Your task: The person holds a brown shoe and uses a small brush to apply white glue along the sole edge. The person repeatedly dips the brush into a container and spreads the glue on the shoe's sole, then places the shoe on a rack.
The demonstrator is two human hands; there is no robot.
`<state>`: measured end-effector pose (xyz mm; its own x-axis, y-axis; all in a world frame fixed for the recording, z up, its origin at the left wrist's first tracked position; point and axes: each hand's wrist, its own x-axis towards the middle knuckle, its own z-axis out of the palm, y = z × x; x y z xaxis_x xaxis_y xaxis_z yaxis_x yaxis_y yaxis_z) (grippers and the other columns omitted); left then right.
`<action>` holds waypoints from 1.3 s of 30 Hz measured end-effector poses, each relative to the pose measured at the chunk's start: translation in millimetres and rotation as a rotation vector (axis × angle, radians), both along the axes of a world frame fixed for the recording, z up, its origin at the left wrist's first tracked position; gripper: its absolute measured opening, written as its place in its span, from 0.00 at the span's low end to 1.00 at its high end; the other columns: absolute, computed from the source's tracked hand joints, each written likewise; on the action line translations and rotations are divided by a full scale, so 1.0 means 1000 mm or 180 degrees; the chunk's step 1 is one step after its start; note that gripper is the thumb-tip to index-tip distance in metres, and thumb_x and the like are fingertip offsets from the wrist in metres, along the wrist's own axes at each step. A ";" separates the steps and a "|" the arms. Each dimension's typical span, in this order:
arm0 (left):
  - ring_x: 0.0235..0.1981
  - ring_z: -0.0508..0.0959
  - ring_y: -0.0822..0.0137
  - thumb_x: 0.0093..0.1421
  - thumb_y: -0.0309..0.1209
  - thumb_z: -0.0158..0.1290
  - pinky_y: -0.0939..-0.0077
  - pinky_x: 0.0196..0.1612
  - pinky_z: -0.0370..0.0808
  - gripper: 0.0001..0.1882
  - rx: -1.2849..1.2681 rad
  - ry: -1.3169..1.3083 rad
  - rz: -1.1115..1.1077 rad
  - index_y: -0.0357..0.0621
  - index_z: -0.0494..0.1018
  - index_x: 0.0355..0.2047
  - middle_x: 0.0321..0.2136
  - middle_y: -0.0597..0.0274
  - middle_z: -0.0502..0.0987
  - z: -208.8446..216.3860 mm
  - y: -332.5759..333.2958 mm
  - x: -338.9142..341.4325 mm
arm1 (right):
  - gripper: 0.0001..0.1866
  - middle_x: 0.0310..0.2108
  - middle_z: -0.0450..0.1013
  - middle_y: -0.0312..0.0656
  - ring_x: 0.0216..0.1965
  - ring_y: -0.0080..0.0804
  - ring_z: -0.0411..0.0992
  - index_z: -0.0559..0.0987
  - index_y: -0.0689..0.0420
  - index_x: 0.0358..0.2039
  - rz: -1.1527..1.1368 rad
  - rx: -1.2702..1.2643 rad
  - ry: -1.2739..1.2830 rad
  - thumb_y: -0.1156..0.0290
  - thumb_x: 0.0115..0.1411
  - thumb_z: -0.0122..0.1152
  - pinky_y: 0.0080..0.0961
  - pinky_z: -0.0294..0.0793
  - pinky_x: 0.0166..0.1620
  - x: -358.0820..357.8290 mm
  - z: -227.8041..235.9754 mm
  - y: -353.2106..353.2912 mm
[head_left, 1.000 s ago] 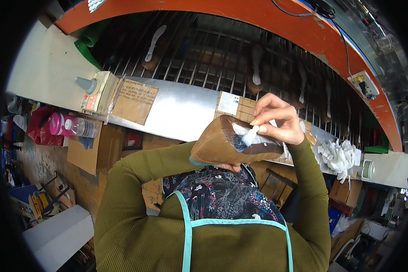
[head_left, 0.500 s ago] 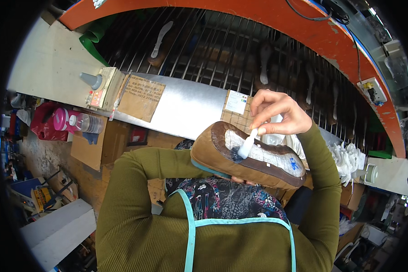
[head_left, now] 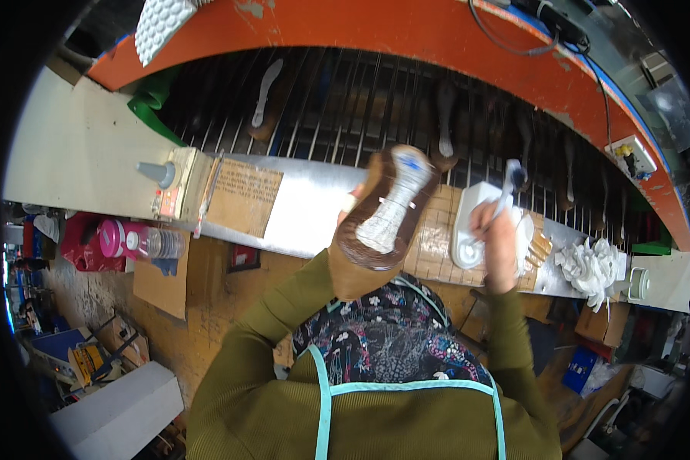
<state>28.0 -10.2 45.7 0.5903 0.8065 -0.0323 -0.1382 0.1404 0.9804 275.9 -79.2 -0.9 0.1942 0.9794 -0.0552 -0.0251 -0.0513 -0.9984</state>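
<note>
My left hand (head_left: 350, 201) grips a brown shoe upper (head_left: 425, 192) by its side, most of the fingers hidden behind it. The upper is pulled over a form, bottom up, with a whitish insole (head_left: 391, 211) framed by a dark brown border. A blue mark sits at the far, narrower end, while the wide end points toward me. To the right, my right hand (head_left: 500, 241), blurred, is closed on a brush (head_left: 507, 195) whose dark bristles point up and away. Just beside that hand a white plastic container (head_left: 468, 226) with a round opening stands on a tan taped board (head_left: 429, 238).
Behind the metal ledge (head_left: 307, 192) runs a rack of rods (head_left: 337, 115) with several shoes on it, under an orange arch (head_left: 322, 31). Left are a switch box (head_left: 184, 184) and cardboard (head_left: 245, 195). A white crumpled bundle (head_left: 586, 264) lies right.
The brush has left the insole and moved right, beside the white container. My left hand has turned the shoe upper so its narrow end points away, and moved it slightly left.
</note>
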 end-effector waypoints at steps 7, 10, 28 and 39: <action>0.57 0.66 0.62 0.63 0.51 0.47 0.67 0.59 0.64 0.35 -0.1274 -0.1621 0.1621 0.41 0.56 0.62 0.57 0.56 0.64 -0.105 0.060 0.001 | 0.31 0.51 0.63 0.45 0.50 0.37 0.68 0.58 0.52 0.42 -0.0357 0.0503 0.1520 0.79 0.46 0.72 0.30 0.69 0.52 -0.111 -0.021 0.016; 0.59 0.63 0.63 0.62 0.47 0.50 0.68 0.61 0.61 0.37 -0.0504 -0.1055 0.1743 0.40 0.51 0.64 0.60 0.55 0.60 -0.094 0.066 0.000 | 0.26 0.48 0.67 0.42 0.49 0.32 0.70 0.60 0.54 0.44 -0.0609 0.0341 0.1998 0.76 0.51 0.68 0.29 0.72 0.50 -0.094 -0.035 0.045; 0.41 0.81 0.55 0.66 0.36 0.46 0.62 0.58 0.64 0.34 -0.1224 -0.0229 0.1329 0.45 0.46 0.68 0.51 0.42 0.72 -0.123 0.028 -0.090 | 0.39 0.47 0.66 0.42 0.46 0.32 0.70 0.60 0.59 0.56 -0.0787 0.0866 -0.0237 0.76 0.45 0.71 0.33 0.72 0.44 -0.101 -0.146 0.312; 0.43 0.80 0.55 0.66 0.32 0.48 0.68 0.51 0.71 0.31 -0.1405 -0.0206 0.1350 0.43 0.50 0.66 0.49 0.42 0.72 -0.128 0.035 -0.090 | 0.59 0.64 0.56 0.55 0.60 0.51 0.62 0.48 0.63 0.66 -0.0463 -0.2040 -0.4493 0.44 0.44 0.67 0.57 0.61 0.57 0.020 -0.187 0.252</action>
<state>-61.7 24.6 -82.0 0.2327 0.8902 -0.3916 -0.3282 0.4509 0.8301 296.0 173.0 -187.4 0.5350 0.8333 -0.1392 0.8389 -0.5435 -0.0292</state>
